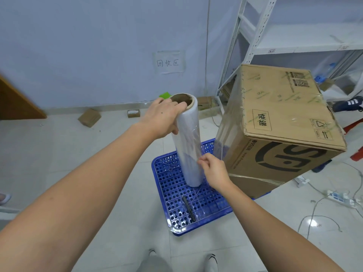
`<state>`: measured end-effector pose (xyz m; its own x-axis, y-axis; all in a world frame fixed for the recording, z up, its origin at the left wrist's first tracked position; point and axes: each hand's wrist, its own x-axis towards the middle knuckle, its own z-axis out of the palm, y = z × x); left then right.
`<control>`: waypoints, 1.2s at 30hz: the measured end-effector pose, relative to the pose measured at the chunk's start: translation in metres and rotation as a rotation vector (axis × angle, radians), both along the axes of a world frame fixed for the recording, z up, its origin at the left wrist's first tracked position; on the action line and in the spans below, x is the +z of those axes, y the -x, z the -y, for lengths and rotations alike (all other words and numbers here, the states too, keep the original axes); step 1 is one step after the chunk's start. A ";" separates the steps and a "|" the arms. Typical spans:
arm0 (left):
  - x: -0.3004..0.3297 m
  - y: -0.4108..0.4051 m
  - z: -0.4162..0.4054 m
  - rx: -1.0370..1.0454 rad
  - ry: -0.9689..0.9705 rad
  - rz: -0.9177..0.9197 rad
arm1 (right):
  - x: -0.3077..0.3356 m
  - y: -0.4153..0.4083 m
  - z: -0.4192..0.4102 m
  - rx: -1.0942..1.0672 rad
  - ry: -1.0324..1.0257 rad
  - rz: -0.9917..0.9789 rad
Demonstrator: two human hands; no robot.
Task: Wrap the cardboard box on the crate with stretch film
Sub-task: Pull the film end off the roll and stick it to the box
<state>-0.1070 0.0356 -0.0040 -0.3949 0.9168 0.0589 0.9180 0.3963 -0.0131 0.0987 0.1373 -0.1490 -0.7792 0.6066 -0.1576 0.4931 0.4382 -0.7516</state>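
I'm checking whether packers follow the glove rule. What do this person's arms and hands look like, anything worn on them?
Nothing is worn: the left hand and right hand are bare, with no gloves, rings or watch visible. Both forearms are bare too; no sleeves reach into view. The left hand's back shows a small dark mark.

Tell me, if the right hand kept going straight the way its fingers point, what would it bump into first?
The right hand already pinches film at the stretch film roll, so the roll itself comes first, as far as depth shows.
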 end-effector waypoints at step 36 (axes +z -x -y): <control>0.002 0.079 0.008 -0.010 0.051 0.278 | -0.082 0.042 0.026 0.111 0.149 0.050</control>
<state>-0.1855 0.0273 -0.0017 -0.3801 0.9199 -0.0970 0.8933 0.3922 0.2197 0.0566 0.1108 -0.2309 -0.8288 0.4847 -0.2795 0.4865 0.3777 -0.7878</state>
